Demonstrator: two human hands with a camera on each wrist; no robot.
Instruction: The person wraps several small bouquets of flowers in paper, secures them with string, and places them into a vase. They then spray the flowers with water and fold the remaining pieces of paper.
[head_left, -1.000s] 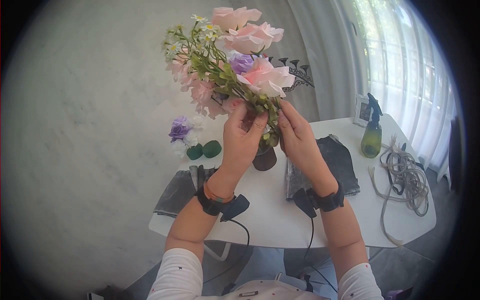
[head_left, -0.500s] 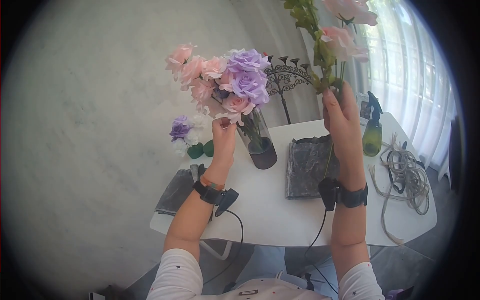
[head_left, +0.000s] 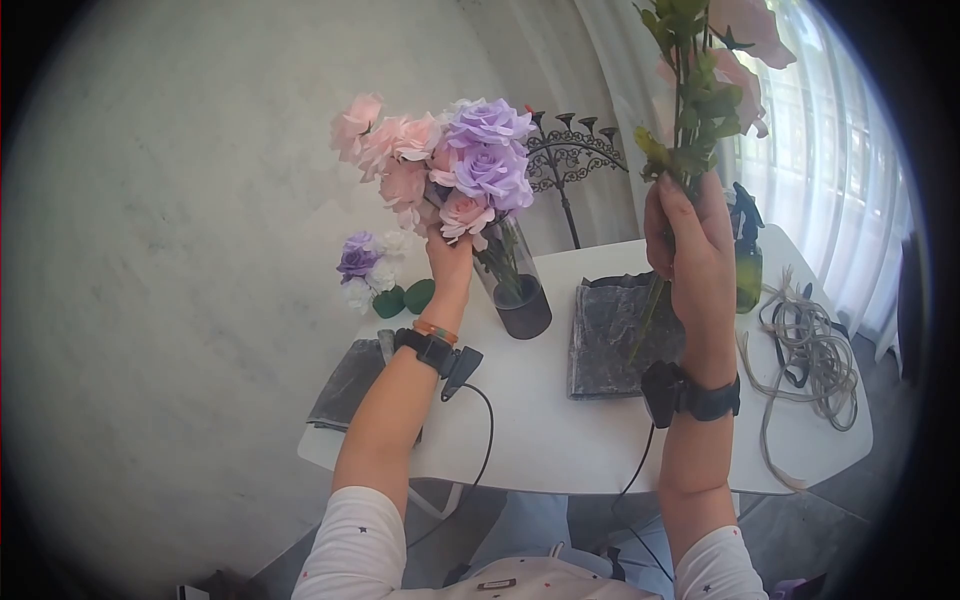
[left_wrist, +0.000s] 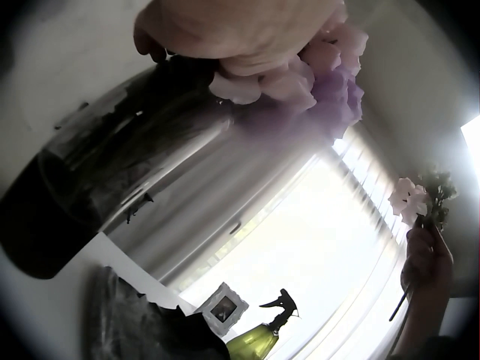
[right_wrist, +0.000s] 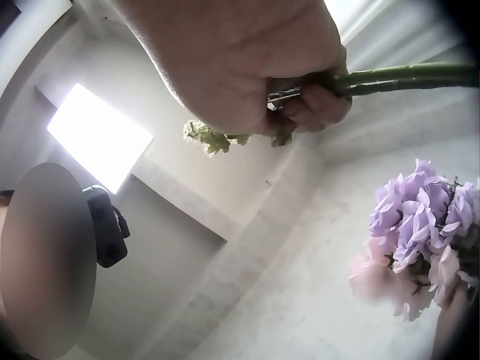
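Two hands split the work: the right hand point(head_left: 690, 235) clenches a leafy pink stem bunch point(head_left: 705, 95) at one o'clock while the left hand point(head_left: 450, 262) steadies the vase point(head_left: 515, 285) bouquet point(head_left: 450, 165), likely mid-rearranging, needing careful reinsertion.

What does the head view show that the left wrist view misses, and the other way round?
Only the head view shows the white table, the grey cloth, the coiled cord, the small flower bunch by the wall and the black candle stand. Only the left wrist view shows the picture frame. Both show the left hand touching the flowers in the glass vase, the right hand gripping leafy stems, and the green spray bottle.
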